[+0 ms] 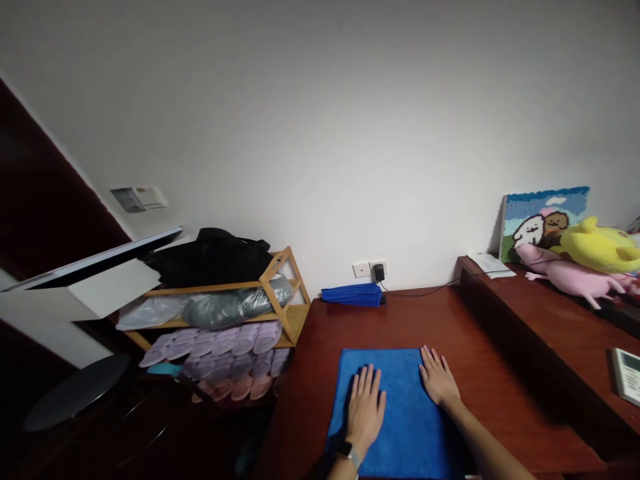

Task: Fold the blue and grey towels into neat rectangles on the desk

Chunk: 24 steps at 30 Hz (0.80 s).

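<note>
A blue cloth (400,420) lies spread out on the reddish-brown desk (310,400). On its left part rests my left hand (367,410), palm down with the fingers stretched out; a watch is on that wrist. My right hand (440,378) lies flat over the cloth's right edge, close to its far right corner, fingers extended. Neither hand grips anything. The cloth looks mostly smooth, and its near edge runs down to the bottom of the view.
A folded blue umbrella (351,295) lies by the wall, below a socket with a black plug (379,272). Left stands a wooden rack (300,310) with slippers and a black bag (210,260). A raised ledge (550,320) at right bears plush toys (575,272) and a calculator (627,375).
</note>
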Available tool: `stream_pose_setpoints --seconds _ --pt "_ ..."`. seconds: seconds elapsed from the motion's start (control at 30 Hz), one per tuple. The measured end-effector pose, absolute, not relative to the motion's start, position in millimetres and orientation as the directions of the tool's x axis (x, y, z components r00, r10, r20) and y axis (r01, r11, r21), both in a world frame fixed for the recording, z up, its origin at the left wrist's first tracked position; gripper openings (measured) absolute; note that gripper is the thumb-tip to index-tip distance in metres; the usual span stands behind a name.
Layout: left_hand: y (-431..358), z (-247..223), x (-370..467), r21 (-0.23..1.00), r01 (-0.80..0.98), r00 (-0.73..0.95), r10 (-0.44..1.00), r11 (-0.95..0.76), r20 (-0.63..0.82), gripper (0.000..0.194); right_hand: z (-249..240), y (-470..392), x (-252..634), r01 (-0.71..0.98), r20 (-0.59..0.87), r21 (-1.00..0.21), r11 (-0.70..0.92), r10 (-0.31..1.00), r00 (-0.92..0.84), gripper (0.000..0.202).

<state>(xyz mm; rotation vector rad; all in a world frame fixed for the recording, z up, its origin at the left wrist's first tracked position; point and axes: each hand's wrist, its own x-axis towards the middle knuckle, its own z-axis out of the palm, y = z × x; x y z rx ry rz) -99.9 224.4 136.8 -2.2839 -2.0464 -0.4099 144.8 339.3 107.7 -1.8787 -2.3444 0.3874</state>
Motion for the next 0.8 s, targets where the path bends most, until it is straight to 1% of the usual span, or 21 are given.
stream_pose_setpoints --seconds 0.07,0.13,0.27,0.37,0.53,0.6,0.7,0.8 --pt "246.6 136.8 -70.9 0.161 0.964 0.166 0.952 -0.211 0.256 0.055 107.4 339.8 146.5 0.936 -0.072 -0.284 0.210 0.968 -0.239 0.067" --pt "272.2 133.0 -39.6 0.187 0.940 0.234 0.939 -0.284 0.252 0.054 107.3 341.1 149.1 0.929 -0.074 -0.303 0.212 0.967 -0.245 0.066" --pt "312.7 120.1 -9.6 0.220 0.912 0.305 0.931 -0.346 0.199 0.053 107.9 344.3 153.4 0.912 -0.070 -0.348 0.219 0.964 -0.258 0.066" --pt "323.4 113.3 -38.5 0.202 0.932 0.276 0.950 -0.301 0.146 0.053 109.2 345.7 151.8 0.910 -0.065 -0.356 0.211 0.966 -0.249 0.066" --pt "311.2 113.6 -145.5 0.127 0.989 0.071 0.994 -0.081 0.088 0.063 113.4 344.8 144.7 0.936 -0.093 -0.309 0.167 0.974 -0.204 0.069" --pt "303.4 115.3 -179.6 0.097 0.995 0.019 0.997 -0.027 0.077 0.066 116.0 344.5 142.3 0.945 -0.111 -0.285 0.159 0.974 -0.198 0.069" --pt "297.0 116.0 -202.7 0.084 0.996 0.001 0.997 -0.008 0.077 0.068 118.8 345.0 137.8 0.957 -0.146 -0.254 0.143 0.972 -0.184 0.068" --pt "297.1 113.8 -202.8 0.095 0.996 -0.006 0.996 -0.003 0.091 0.070 117.8 346.7 131.8 0.961 -0.140 -0.243 0.131 0.976 -0.169 0.067"
